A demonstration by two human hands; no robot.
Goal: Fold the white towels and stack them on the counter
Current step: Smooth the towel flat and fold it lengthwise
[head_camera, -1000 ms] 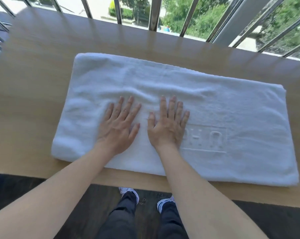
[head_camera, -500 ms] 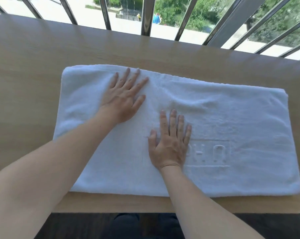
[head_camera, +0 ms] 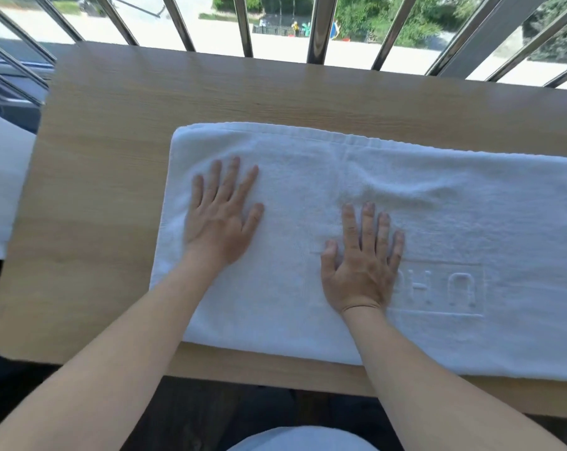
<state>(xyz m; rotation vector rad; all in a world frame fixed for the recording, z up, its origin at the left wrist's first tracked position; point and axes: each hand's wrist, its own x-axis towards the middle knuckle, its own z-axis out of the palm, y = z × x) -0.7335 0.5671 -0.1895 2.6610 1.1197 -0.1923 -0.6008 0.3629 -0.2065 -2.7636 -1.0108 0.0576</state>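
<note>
free: bare counter point(head_camera: 96, 190) left of towel point(head_camera: 438, 222) | blocked: railing bars point(head_camera: 316, 27) behind

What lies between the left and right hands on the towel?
Only bare towel: in the head view the left hand and right hand press flat on it, apart, with nothing else between them.

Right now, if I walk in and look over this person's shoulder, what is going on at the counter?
A person is pressing a white towel flat on the wooden counter by the barred window. Both hands lie open on it, fingers straight: the left hand near the towel's left end, the right hand near the middle, beside the embossed logo. The towel looks folded into a long strip only, and no finished stack shows on the counter.
</note>
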